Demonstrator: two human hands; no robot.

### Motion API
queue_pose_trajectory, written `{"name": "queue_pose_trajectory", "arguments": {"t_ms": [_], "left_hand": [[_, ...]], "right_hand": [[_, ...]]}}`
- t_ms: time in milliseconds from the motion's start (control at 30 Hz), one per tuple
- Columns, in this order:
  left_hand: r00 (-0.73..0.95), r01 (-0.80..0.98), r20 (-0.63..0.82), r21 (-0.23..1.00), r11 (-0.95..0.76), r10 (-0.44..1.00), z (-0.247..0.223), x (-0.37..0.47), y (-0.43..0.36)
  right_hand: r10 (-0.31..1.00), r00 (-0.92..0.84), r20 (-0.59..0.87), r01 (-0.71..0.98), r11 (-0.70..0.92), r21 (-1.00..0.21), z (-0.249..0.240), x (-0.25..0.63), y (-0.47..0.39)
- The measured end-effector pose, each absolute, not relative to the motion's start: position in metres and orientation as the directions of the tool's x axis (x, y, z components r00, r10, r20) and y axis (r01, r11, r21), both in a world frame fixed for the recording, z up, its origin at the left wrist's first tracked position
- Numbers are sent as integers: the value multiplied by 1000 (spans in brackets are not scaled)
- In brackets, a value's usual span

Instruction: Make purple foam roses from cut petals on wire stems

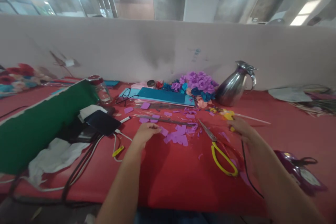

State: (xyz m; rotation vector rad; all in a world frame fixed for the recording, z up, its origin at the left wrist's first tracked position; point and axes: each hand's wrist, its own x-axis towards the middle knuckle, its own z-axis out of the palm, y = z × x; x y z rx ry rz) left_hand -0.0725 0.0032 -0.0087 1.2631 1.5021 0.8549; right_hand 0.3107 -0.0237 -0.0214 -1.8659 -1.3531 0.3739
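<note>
My left hand [146, 133] pinches a small purple paper piece [163, 131] beside a pile of purple paper pieces [179, 135]. Over at the right, my right hand [240, 126] is closed on a yellow tool [228, 114], which looks like a glue gun with a black cord running down from it. Between the hands lie scissors [222, 159] with yellow handles, blades pointing up and left. Dark thin sticks [168, 120] in clear wrap lie behind the paper pile.
At the back are purple paper flowers [201, 81], blue sheets [162, 95] and a metal jug [233, 85]. A green panel [44, 122], phone [103, 122], jar [101, 91] and cables are left. A purple device [300, 171] sits right.
</note>
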Motion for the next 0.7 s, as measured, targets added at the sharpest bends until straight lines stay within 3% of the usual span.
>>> {"name": "queue_pose_trajectory", "arguments": {"t_ms": [100, 167, 233, 300, 433, 700], "left_hand": [[-27, 316, -216, 924, 214, 976, -14, -81, 8], [-39, 320, -223, 921, 224, 974, -18, -84, 10], [-46, 336, -223, 915, 225, 974, -22, -84, 12], [-49, 371, -222, 901, 224, 974, -25, -85, 12], [-69, 423, -220, 877, 228, 973, -31, -85, 15], [-65, 511, -213, 832, 216, 975, -44, -85, 20]], "right_hand": [[964, 257, 63, 489, -73, -869, -7, 283, -38], [988, 139, -65, 206, -93, -974, 2, 257, -46], [990, 59, -127, 68, -131, -989, 10, 229, -52], [991, -3, -136, 88, -135, -987, 13, 201, -57], [984, -150, -97, 282, -51, -958, 8, 163, -61], [976, -215, -12, 480, 95, -872, -8, 142, -59]]}}
